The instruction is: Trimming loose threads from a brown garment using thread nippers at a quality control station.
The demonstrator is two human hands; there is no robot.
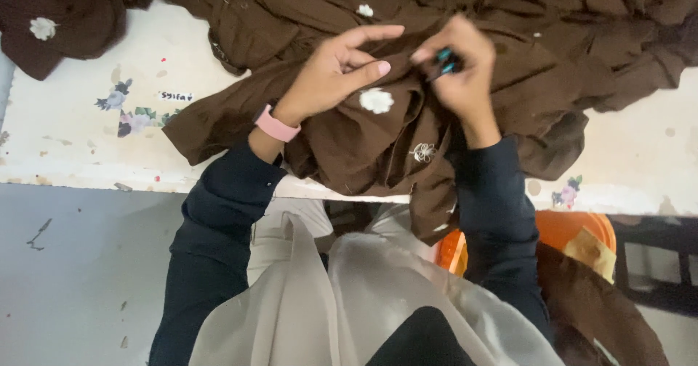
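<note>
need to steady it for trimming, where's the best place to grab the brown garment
Pinch the raised fold beside the white flower patch, coming from the left hand side. The brown garment bunches into a ridge there, while the right hand already holds a small teal-handled tool.

One small label (176,96) shows, and no packages, signs or screens. It is a short white strip with dark handwriting, stuck flat on the white bench (87,148), well to the left of the left hand's fingers (367,68) and a little lower than them in the view. Its long side runs almost level with the bench edge. Just beside it, to its left and below, sit printed flower decals (131,111) in grey-blue, green and pale pink. The label lies apart from the brown cloth (349,148), close to its left edge.
</note>
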